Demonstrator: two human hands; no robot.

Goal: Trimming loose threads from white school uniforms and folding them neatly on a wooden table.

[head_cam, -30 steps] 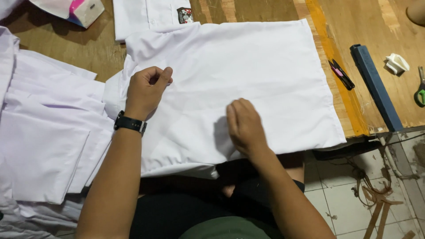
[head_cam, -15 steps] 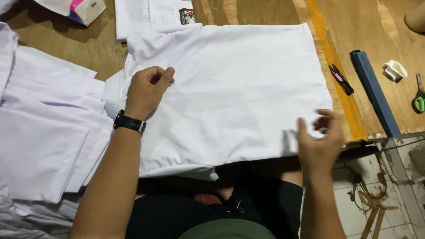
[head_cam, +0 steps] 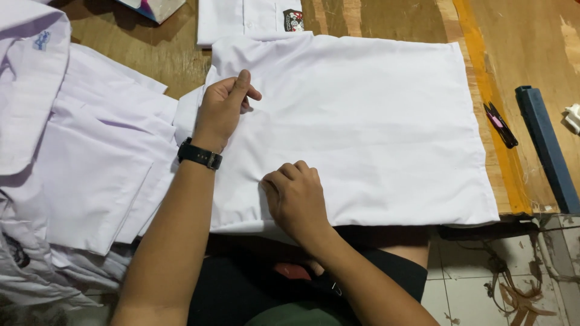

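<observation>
White cotton shirt (head_cam: 362,127) lies flat on wooden worktop (head_cam: 386,18), soft, light, creases easily. Your left hand (head_cam: 222,108) fingers pinch fold at its left edge; right hand (head_cam: 296,199) curled, pressing near hem. Grip edges, not middle.

Bright, even overhead light, soft shadows under the forearms, sharp focus, slight wide-angle edge stretch.

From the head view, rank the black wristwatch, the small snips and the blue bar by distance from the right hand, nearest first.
1. Black wristwatch, on the left wrist, just left of the right hand.
2. Small snips, on the orange strip, far right.
3. Blue bar, farther right still, near the table edge.
</observation>
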